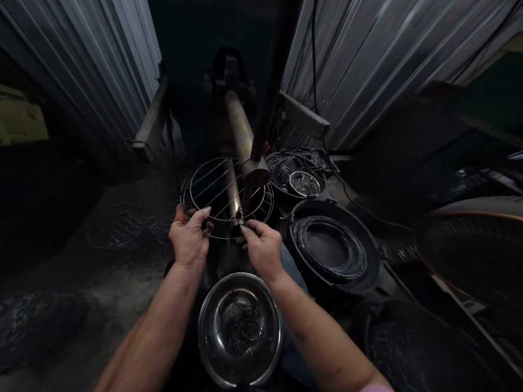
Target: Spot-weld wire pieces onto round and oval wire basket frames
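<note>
A round wire rack (220,219), with a ring rim and parallel cross wires, is held out in front of me around a brass-coloured lower bar (232,190). My left hand (188,238) grips its near left rim, thumb on top. My right hand (263,246) is closed in a pinch at the near rim, beside the lower bar's tip; what lies between its fingertips is too small to make out. Just above, a thick metal cylinder (241,128) with a pointed tip comes down close to the rack. Below my hands sits a shiny metal bowl (205,305) with thin bent wire pieces (245,324).
To the right, a black pan (295,256) holds a coil of wire (330,247). Behind it, another pan contains tangled wire (281,166) and a small round dish (304,184). Wire rings (131,226) lie on the left floor. Corrugated metal sheets (363,65) stand behind.
</note>
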`<state>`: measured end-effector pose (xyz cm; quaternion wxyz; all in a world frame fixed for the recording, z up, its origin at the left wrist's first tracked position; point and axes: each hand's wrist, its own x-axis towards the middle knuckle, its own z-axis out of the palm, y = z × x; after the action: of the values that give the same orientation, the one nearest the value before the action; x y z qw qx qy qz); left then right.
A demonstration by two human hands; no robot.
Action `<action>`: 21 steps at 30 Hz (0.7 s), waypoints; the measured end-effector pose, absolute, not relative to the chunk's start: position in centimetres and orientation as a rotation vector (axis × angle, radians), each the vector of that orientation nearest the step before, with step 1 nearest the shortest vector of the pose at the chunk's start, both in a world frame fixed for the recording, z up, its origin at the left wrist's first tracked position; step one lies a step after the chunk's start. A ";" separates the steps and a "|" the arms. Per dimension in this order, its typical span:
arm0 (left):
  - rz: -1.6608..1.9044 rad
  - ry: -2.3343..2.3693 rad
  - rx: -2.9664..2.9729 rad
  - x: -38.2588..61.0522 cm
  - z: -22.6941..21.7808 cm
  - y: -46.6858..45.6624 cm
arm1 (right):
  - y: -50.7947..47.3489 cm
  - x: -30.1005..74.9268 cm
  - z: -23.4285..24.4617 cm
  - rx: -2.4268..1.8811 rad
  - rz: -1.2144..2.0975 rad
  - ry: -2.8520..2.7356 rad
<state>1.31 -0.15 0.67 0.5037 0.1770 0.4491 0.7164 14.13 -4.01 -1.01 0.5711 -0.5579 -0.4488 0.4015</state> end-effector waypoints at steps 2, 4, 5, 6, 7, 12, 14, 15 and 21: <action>1.737 1.081 0.421 1.3 0.7 0.0 | -3.8 13.8 -0.6 -1.298 0.980 -0.985; 1.732 1.080 0.425 1.3 0.7 0.2 | -3.5 13.5 -0.3 -1.286 1.048 -0.927; 1.727 1.078 0.430 1.3 0.6 0.3 | -3.4 13.3 -0.2 -1.277 1.084 -0.897; 1.724 1.078 0.432 1.3 0.6 0.3 | -3.4 13.2 -0.2 -1.264 1.109 -0.874; 1.722 1.077 0.431 1.4 0.6 0.3 | -3.4 13.1 -0.2 -1.252 1.116 -0.864; 1.733 1.066 0.383 1.6 0.9 0.0 | -4.2 13.0 -1.2 -1.249 0.943 -0.945; 1.742 1.060 0.376 1.6 1.1 0.0 | -4.4 13.1 -1.7 -1.254 0.897 -0.973; 1.743 1.058 0.374 1.7 1.2 0.0 | -4.5 13.2 -1.9 -1.250 0.888 -0.986; 1.723 1.070 0.321 1.6 1.6 0.3 | -4.3 13.4 -2.1 -1.223 0.916 -1.001</action>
<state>1.57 0.27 1.58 0.5174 0.1336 0.4460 0.7180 13.41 -4.29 -2.10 0.6112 -0.5300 -0.4338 0.3967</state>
